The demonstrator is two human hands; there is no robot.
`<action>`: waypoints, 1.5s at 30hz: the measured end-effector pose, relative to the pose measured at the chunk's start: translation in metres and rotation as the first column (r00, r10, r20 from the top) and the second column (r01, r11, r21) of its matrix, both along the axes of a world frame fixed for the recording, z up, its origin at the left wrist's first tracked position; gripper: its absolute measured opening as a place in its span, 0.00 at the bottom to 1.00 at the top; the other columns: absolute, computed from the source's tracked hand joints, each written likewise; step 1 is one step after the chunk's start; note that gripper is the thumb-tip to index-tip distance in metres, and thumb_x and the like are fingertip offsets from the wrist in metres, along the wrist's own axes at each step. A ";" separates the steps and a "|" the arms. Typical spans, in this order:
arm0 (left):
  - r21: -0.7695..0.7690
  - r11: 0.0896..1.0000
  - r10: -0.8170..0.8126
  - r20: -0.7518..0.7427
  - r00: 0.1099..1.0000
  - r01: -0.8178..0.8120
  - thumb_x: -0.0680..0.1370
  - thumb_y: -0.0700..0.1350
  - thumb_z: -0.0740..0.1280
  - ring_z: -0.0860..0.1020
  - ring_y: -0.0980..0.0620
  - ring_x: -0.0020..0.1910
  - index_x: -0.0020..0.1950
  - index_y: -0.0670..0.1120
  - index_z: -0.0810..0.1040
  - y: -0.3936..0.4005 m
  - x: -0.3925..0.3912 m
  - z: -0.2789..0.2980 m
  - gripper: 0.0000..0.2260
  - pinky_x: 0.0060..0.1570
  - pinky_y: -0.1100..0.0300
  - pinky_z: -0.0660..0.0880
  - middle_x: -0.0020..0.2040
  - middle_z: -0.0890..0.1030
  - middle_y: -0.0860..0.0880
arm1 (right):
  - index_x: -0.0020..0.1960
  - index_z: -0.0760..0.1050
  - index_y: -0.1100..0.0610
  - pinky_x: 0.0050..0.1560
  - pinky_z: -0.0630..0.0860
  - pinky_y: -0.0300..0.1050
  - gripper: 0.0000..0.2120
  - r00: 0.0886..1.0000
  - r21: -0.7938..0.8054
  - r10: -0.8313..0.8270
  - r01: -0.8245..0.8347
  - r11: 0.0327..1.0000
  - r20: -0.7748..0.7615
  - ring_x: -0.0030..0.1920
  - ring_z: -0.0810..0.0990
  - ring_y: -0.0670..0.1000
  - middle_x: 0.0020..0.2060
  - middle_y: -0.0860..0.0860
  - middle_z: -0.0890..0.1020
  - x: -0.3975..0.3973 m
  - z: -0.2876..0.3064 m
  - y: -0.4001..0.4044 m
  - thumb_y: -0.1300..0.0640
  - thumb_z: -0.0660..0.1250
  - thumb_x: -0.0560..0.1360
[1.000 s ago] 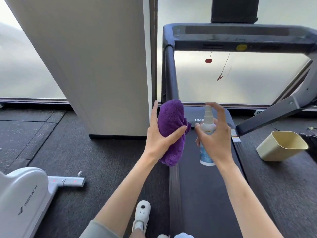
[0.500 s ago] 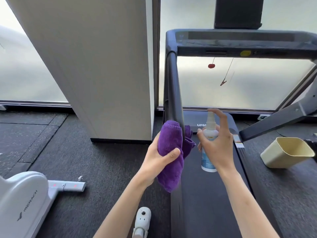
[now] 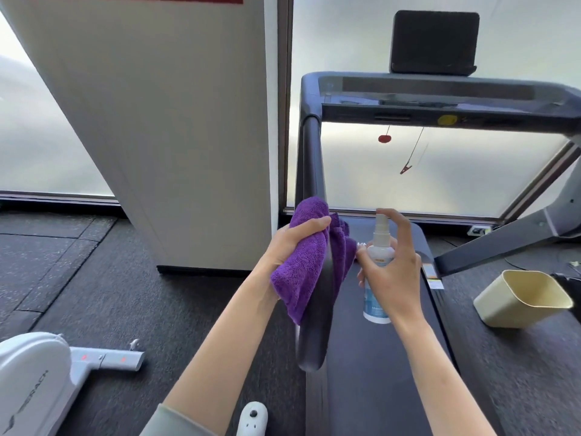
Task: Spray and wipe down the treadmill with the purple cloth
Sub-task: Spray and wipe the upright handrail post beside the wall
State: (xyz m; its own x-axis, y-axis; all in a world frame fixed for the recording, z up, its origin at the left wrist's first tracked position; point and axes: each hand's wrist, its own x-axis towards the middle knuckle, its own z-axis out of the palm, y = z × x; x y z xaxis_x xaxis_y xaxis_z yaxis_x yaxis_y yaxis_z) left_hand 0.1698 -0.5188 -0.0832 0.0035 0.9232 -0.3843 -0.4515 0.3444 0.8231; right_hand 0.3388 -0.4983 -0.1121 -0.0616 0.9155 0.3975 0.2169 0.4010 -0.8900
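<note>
My left hand (image 3: pixel 294 243) grips the purple cloth (image 3: pixel 301 269), which is wrapped around the treadmill's dark left handrail (image 3: pixel 312 171) near its lower end. A white spray bottle (image 3: pixel 377 269) with a blue label stands upright in my right hand (image 3: pixel 393 272), index finger resting on the nozzle, just right of the cloth and above the black belt (image 3: pixel 377 372). The treadmill console bar (image 3: pixel 440 99) runs across the top, with a black tablet (image 3: pixel 434 42) on it.
A white pillar (image 3: pixel 188 121) stands left of the handrail. A cream bin (image 3: pixel 522 297) lies tipped on the floor to the right, beside the treadmill's right support arm (image 3: pixel 503 240). A white exercise machine (image 3: pixel 37 379) sits at lower left. A white shoe (image 3: pixel 251 416) is at the bottom.
My left hand has closed the cloth around the handrail and slid down it. The right hand with the bottle has stayed beside it. The view has tilted upward.
</note>
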 end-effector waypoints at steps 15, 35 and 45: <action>-0.091 0.995 -0.032 0.071 0.997 0.039 0.70 0.50 0.75 0.76 0.41 0.51 0.64 0.36 0.76 0.105 -0.033 0.002 0.28 0.68 0.43 0.69 0.56 0.77 0.39 | 0.59 0.67 0.35 0.24 0.75 0.38 0.30 0.999 -0.007 -0.041 0.041 0.999 0.004 0.21 0.76 0.52 0.30 0.51 0.78 -0.025 0.014 0.064 0.69 0.69 0.74; -0.069 0.993 -0.100 -0.107 0.989 0.093 0.75 0.54 0.70 0.78 0.48 0.42 0.65 0.42 0.72 0.265 -0.085 0.028 0.24 0.45 0.55 0.77 0.49 0.78 0.44 | 0.59 0.67 0.35 0.24 0.73 0.34 0.30 0.980 0.017 -0.193 0.192 0.981 0.052 0.21 0.76 0.54 0.28 0.58 0.76 -0.071 0.007 0.151 0.69 0.68 0.74; -0.103 0.988 -0.114 -0.016 0.993 0.112 0.74 0.51 0.71 0.79 0.51 0.27 0.46 0.43 0.76 0.263 -0.083 0.023 0.12 0.30 0.62 0.79 0.30 0.81 0.47 | 0.59 0.66 0.34 0.25 0.75 0.38 0.30 0.973 0.039 -0.223 0.221 0.974 0.062 0.23 0.76 0.56 0.28 0.60 0.76 -0.073 0.010 0.150 0.68 0.68 0.74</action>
